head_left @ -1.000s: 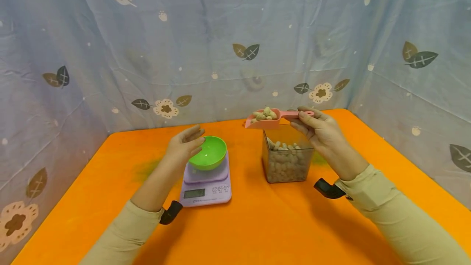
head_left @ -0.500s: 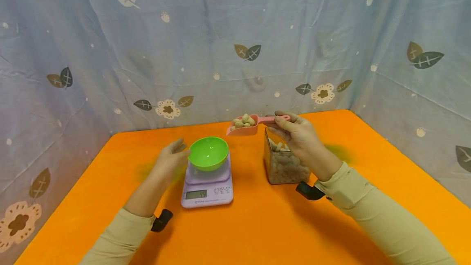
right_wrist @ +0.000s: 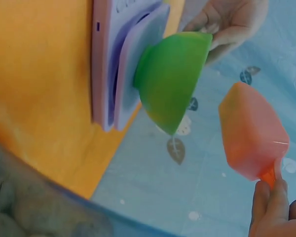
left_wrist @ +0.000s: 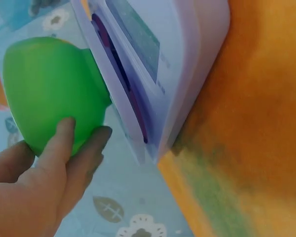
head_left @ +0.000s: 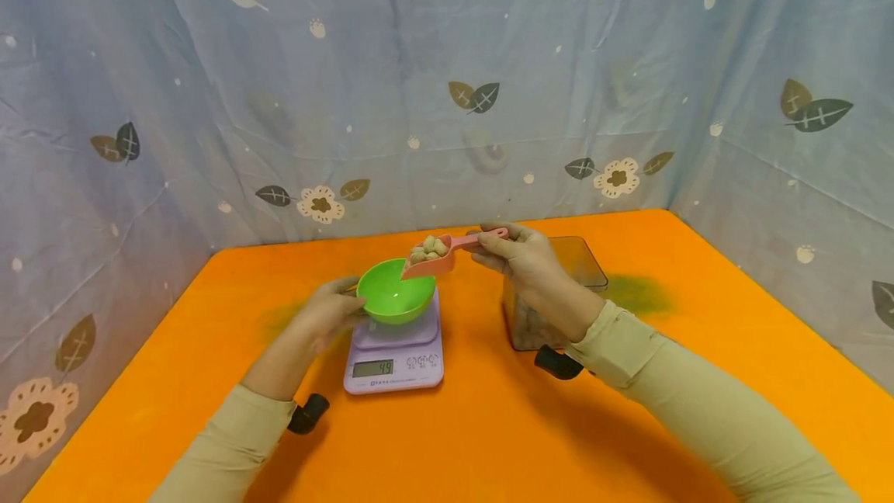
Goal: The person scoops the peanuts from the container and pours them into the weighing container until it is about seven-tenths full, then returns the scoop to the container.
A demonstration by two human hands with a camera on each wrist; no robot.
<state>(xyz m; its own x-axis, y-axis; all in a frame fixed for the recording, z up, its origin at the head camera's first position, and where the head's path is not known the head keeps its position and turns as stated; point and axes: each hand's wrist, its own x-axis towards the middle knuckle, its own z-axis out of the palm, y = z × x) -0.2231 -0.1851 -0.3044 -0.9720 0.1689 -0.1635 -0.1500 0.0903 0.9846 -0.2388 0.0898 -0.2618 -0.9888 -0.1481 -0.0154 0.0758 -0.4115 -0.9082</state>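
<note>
My right hand (head_left: 527,262) pinches the handle of a pink scoop (head_left: 427,264) in the head view. Several unshelled peanuts (head_left: 429,249) lie in the scoop, whose front lip overlaps the right rim of a green bowl (head_left: 395,293). In the right wrist view the scoop (right_wrist: 251,131) is apart from the bowl (right_wrist: 170,79). The bowl stands on a lilac kitchen scale (head_left: 394,379), whose display (head_left: 373,368) appears to read 49. My left hand (head_left: 324,313) is at the bowl's left side; in the left wrist view its fingers (left_wrist: 64,133) touch the outer wall.
Right of the scale stands a clear brown square container (head_left: 520,324) of peanuts, partly hidden by my right hand and forearm. An orange cloth (head_left: 461,441) covers the table. A blue curtain (head_left: 433,45) with leaf prints hangs behind and on both sides.
My right hand has carried the loaded scoop left and down from above the container to the bowl's rim. The left hand lowered beside the bowl, then closed in to touch it.
</note>
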